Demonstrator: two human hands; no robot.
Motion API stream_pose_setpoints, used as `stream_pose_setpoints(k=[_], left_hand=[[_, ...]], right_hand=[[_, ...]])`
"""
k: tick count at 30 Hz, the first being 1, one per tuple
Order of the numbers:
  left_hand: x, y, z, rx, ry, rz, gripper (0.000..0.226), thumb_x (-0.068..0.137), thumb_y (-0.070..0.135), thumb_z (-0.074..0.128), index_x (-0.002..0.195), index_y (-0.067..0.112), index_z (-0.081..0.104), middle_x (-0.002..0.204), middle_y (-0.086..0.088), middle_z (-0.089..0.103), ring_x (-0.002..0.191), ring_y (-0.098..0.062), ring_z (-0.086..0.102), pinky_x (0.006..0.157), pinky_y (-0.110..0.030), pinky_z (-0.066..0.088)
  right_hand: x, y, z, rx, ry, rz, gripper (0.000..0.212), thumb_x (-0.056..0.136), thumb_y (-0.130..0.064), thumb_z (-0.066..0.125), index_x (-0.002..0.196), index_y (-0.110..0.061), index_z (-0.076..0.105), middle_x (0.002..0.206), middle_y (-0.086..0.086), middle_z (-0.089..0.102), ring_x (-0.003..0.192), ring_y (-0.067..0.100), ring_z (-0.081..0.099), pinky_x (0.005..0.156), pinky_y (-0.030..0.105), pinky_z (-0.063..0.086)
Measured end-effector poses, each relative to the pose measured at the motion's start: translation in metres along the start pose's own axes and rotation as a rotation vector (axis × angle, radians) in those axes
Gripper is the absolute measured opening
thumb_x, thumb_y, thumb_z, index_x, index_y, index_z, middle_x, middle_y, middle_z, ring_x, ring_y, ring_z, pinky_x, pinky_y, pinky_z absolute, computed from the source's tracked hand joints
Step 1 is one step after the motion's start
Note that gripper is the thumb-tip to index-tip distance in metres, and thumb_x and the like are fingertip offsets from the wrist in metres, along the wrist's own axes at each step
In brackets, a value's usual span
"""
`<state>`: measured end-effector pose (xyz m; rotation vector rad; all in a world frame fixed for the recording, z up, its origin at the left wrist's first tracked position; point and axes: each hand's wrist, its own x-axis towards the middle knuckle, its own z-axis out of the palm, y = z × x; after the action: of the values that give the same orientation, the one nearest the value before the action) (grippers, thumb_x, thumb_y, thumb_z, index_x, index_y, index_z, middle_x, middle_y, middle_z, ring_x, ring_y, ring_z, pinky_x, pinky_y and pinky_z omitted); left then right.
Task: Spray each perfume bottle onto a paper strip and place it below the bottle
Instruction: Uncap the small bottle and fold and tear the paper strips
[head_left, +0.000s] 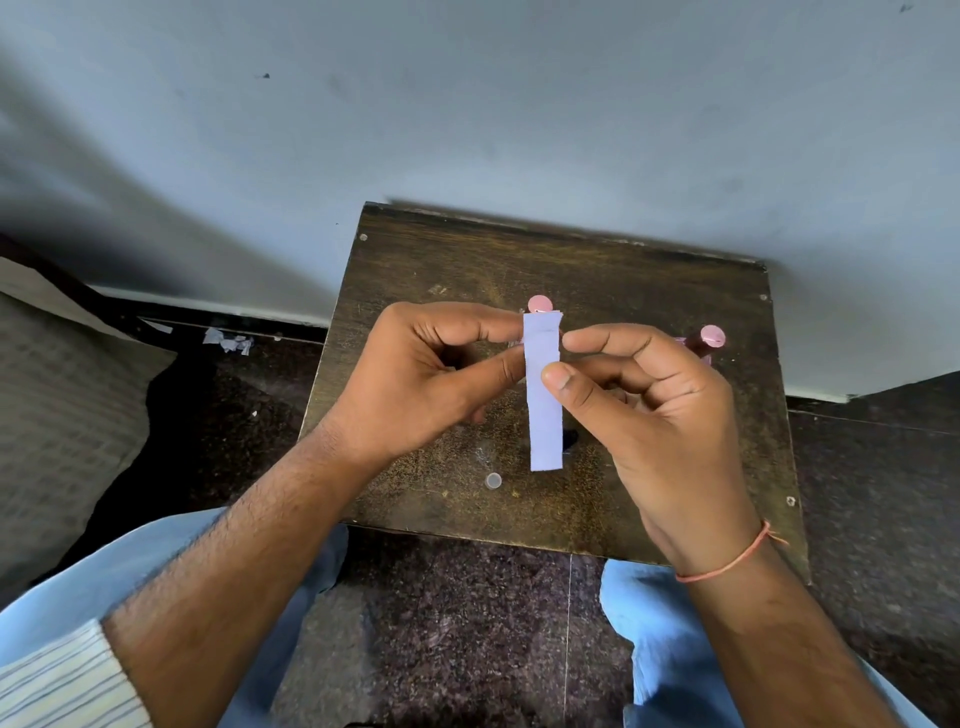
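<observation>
Head view: paper strip (544, 389) held upright above dark wooden tabletop (415, 270). Left hand (431, 374) grip pinched on strip's upper left edge; right hand (649, 405) grip clamped on its right side, thumb across front. Strip and hands hide most of two pink-capped perfume bottles: middle bottle (540, 303), right bottle (710, 338). Small clear cap (493, 480) lies near tabletop's front edge. Paper scraps (228, 340) on floor at left.

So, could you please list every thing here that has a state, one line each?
paper strip: held upright above the table, pinched by both hands
left hand: pinches the strip's upper left edge
right hand: thumb and finger pinch the strip's right side
middle perfume bottle: pink top, mostly hidden
right perfume bottle: pink top, partly hidden
small clear cap: loose on the wooden table
</observation>
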<state>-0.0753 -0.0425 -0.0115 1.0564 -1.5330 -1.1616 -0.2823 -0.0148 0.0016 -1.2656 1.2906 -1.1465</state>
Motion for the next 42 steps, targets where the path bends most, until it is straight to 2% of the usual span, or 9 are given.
stream_pose_setpoints(k=[7, 13, 17, 21, 26, 29, 33, 36, 42], left_hand=[[-0.001, -0.006, -0.002, -0.023, 0.013, 0.056, 0.020, 0.097, 0.010, 0.075, 0.116, 0.011, 0.081, 0.115, 0.000, 0.084, 0.047, -0.019, 0.064, 0.043, -0.038, 0.055], [-0.003, -0.008, -0.004, -0.013, 0.012, 0.037, 0.017, 0.097, 0.013, 0.077, 0.112, 0.011, 0.083, 0.109, 0.001, 0.085, 0.046, -0.033, 0.060, 0.040, -0.046, 0.049], [-0.004, -0.010, -0.005, -0.001, 0.013, 0.046, 0.014, 0.097, 0.009, 0.079, 0.111, 0.010, 0.084, 0.099, -0.002, 0.085, 0.046, -0.041, 0.055, 0.041, -0.047, 0.045], [-0.004, -0.004, -0.005, 0.110, 0.017, 0.098, 0.015, 0.095, 0.010, 0.081, 0.109, 0.011, 0.085, 0.105, 0.002, 0.085, 0.060, -0.002, 0.065, 0.051, -0.025, 0.049], [-0.004, -0.004, -0.008, 0.186, 0.005, 0.127, 0.022, 0.094, 0.006, 0.082, 0.114, 0.014, 0.084, 0.115, 0.008, 0.083, 0.064, -0.006, 0.068, 0.049, -0.029, 0.052], [-0.003, -0.003, -0.010, 0.191, 0.021, 0.151, 0.024, 0.094, 0.005, 0.081, 0.117, 0.008, 0.083, 0.120, 0.001, 0.082, 0.088, 0.003, 0.076, 0.068, -0.020, 0.059], [-0.004, -0.006, -0.012, 0.143, -0.001, 0.144, 0.022, 0.097, 0.008, 0.078, 0.118, 0.010, 0.083, 0.120, 0.003, 0.083, 0.102, -0.017, 0.082, 0.076, -0.050, 0.067], [-0.005, -0.007, -0.014, 0.180, 0.019, 0.140, 0.026, 0.098, 0.014, 0.079, 0.123, 0.020, 0.081, 0.115, 0.010, 0.083, 0.067, -0.022, 0.074, 0.056, -0.045, 0.060], [-0.003, -0.006, -0.014, 0.148, -0.005, 0.122, 0.021, 0.099, 0.015, 0.079, 0.119, 0.022, 0.084, 0.111, 0.012, 0.084, 0.070, -0.044, 0.075, 0.056, -0.057, 0.059]], right_hand=[[0.000, -0.002, 0.003, 0.077, -0.006, 0.059, 0.025, 0.089, -0.010, 0.087, 0.098, -0.033, 0.083, 0.089, 0.004, 0.085, 0.078, 0.037, 0.071, 0.078, 0.050, 0.051], [-0.002, -0.008, 0.005, 0.065, -0.018, 0.070, 0.016, 0.090, -0.012, 0.086, 0.100, -0.023, 0.082, 0.096, 0.004, 0.086, 0.091, 0.021, 0.079, 0.084, 0.067, 0.057], [-0.002, -0.010, 0.008, 0.111, 0.005, 0.073, 0.015, 0.084, -0.020, 0.084, 0.098, -0.022, 0.080, 0.093, 0.007, 0.085, 0.088, 0.020, 0.079, 0.085, 0.053, 0.058], [0.000, -0.010, 0.010, 0.142, -0.008, 0.086, 0.023, 0.087, -0.015, 0.089, 0.100, -0.030, 0.079, 0.092, 0.011, 0.085, 0.093, 0.050, 0.073, 0.085, 0.061, 0.056], [0.003, -0.009, 0.011, 0.122, 0.005, 0.096, 0.023, 0.085, -0.018, 0.089, 0.101, -0.030, 0.079, 0.092, 0.010, 0.085, 0.092, 0.052, 0.071, 0.082, 0.062, 0.056], [0.004, -0.009, 0.013, 0.109, 0.017, 0.093, 0.022, 0.082, -0.020, 0.085, 0.100, -0.031, 0.079, 0.091, 0.010, 0.085, 0.093, 0.050, 0.071, 0.085, 0.060, 0.057], [0.006, -0.009, 0.015, 0.095, -0.001, 0.089, 0.021, 0.083, -0.021, 0.085, 0.100, -0.029, 0.077, 0.094, 0.009, 0.086, 0.096, 0.055, 0.070, 0.093, 0.068, 0.053], [0.006, -0.010, 0.017, 0.088, -0.004, 0.089, 0.022, 0.082, -0.022, 0.086, 0.100, -0.029, 0.077, 0.093, 0.010, 0.086, 0.095, 0.056, 0.068, 0.091, 0.068, 0.053], [0.005, -0.013, 0.018, 0.140, 0.007, 0.091, 0.022, 0.077, -0.025, 0.091, 0.090, -0.027, 0.073, 0.083, 0.005, 0.081, 0.079, 0.032, 0.065, 0.080, 0.048, 0.049]])
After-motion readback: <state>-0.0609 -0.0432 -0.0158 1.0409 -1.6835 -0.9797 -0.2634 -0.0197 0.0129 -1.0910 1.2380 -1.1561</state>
